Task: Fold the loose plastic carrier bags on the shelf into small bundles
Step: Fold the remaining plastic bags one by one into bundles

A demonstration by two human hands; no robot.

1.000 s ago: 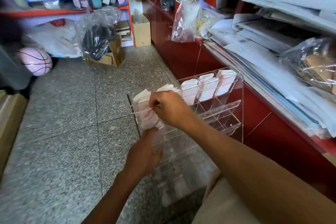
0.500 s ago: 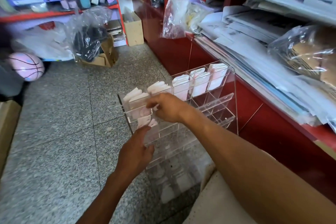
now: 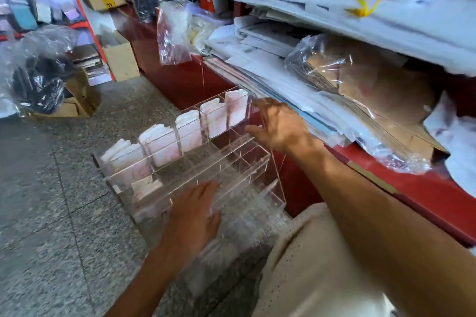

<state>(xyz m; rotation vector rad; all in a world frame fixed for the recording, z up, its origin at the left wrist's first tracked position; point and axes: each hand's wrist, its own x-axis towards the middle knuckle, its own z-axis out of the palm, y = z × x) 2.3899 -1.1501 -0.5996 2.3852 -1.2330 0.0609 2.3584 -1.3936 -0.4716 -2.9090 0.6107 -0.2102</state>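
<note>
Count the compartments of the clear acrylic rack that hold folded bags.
6. Five sit along the top row: far left, second, middle, fourth, far right. One is in the second row's left end. Glare may hide others lower down.

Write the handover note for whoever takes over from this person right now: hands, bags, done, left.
Left hand: open, holding nothing, fingers spread over the front tiers of the clear acrylic organizer.
Right hand: open, holding nothing, at the organizer's right end beside the red shelf.
Done: folded bag bundles stand in all five top-row compartments; one more bundle lies in the leftmost slot of the second row.
Left: the other lower compartments hold nothing. Loose plastic bags sit on the shelf; take the next one from there.
</note>
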